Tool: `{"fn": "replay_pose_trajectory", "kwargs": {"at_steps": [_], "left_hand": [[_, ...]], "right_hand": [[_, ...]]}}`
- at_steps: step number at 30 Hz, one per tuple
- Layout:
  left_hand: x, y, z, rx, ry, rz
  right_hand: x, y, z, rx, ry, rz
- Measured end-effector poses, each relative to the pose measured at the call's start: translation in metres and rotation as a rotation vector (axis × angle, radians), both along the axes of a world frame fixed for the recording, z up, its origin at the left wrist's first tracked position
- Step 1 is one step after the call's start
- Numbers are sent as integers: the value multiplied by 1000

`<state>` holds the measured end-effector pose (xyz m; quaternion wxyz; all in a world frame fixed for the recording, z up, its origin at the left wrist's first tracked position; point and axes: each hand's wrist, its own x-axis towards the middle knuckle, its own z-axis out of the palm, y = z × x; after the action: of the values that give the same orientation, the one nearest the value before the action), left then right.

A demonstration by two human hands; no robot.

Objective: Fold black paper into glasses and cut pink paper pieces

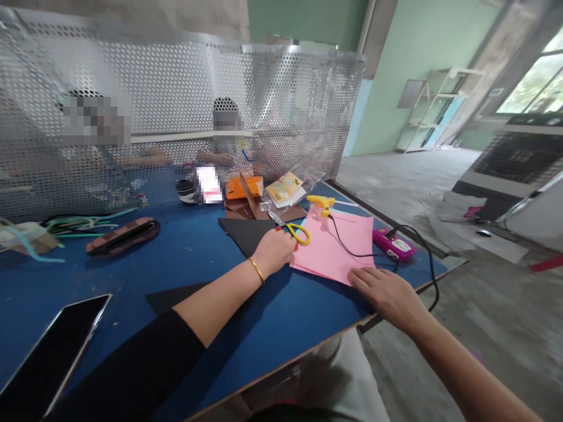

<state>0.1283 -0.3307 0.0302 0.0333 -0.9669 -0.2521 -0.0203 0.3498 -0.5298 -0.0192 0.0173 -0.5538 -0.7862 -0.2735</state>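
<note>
My left hand (275,251), with a gold bangle on the wrist, reaches across the blue table (185,264) and closes on the yellow-handled scissors (295,231) at the edge of the pink paper sheet (334,246). My right hand (385,291) lies flat with fingers stretched out on the near corner of that pink sheet. A yellow glue gun (322,203) stands at the sheet's far edge, its black cord (352,249) crossing the paper. A dark brown triangular sheet (246,233) lies just left of the scissors.
A perforated metal screen (176,117) closes the table's far side, with people behind it. A pink power strip (394,244), packets, an orange box (243,187), a checked pouch (123,234), green strips and a phone (48,357) lie around. The table edge runs near right.
</note>
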Motion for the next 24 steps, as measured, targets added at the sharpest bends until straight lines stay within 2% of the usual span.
{"fn": "replay_pose_trajectory", "kwargs": {"at_steps": [5,9,11,13,16,18,21,24], "left_hand": [[-2,-11,1,-241,-218,164],[-10,-45,4,-545,-464,412],[-15,-70,5,-785,-558,551],[-18,-97,6,-1098,-606,665],[-17,-124,6,-1520,-670,763],[-8,-129,5,-1686,-747,812],[13,-123,2,-1808,-846,876],[32,-114,-2,-1856,-886,937]], "right_hand": [[-10,-13,-4,100,30,62],[-15,-22,-8,154,65,66],[-16,-25,-10,180,86,58],[-16,-26,-10,215,113,46],[-19,-25,-8,259,155,25],[-22,-25,-7,243,179,11],[-24,-28,0,119,222,-23],[-23,-32,24,-32,259,-37]]}}
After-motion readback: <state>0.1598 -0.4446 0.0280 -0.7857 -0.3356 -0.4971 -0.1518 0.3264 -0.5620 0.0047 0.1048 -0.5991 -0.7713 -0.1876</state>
